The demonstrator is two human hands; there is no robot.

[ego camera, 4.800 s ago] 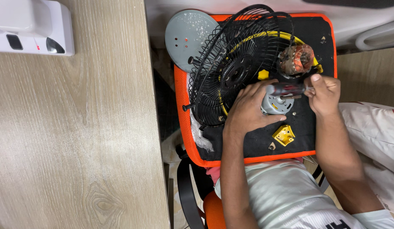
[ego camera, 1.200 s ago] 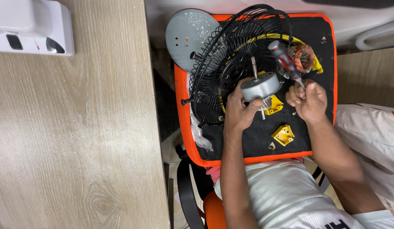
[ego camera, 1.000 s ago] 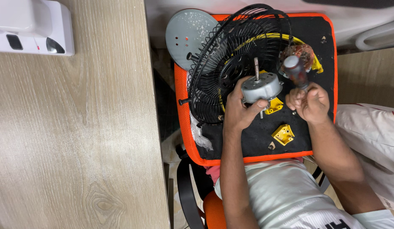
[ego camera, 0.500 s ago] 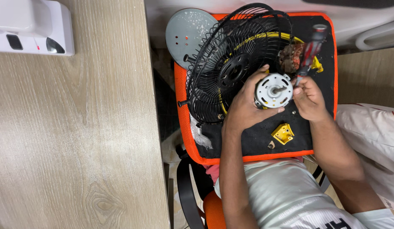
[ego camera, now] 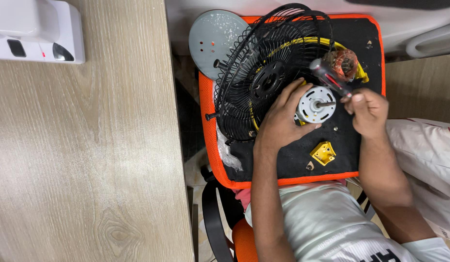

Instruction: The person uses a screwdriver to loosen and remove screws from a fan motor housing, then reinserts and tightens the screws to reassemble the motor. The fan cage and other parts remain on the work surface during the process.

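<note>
Both hands grip: I see my left hand [ego camera: 282, 122] fingers curled around the silver motor [ego camera: 315, 104]. Right hand [ego camera: 366, 110] fingers pinch the screwdriver [ego camera: 328, 77], at two o'clock of the motor.

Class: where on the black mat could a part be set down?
Bare mat lies right of the yellow ring, and around the yellow bracket near the orange edge. Crowded: the fan grille, motor and both hands.

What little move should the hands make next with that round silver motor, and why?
Probably tip the red-and-black screwdriver in the right hand down onto the face of the round silver motor. The left hand grips the motor face-up, and the tool hovers beside its shaft.
</note>
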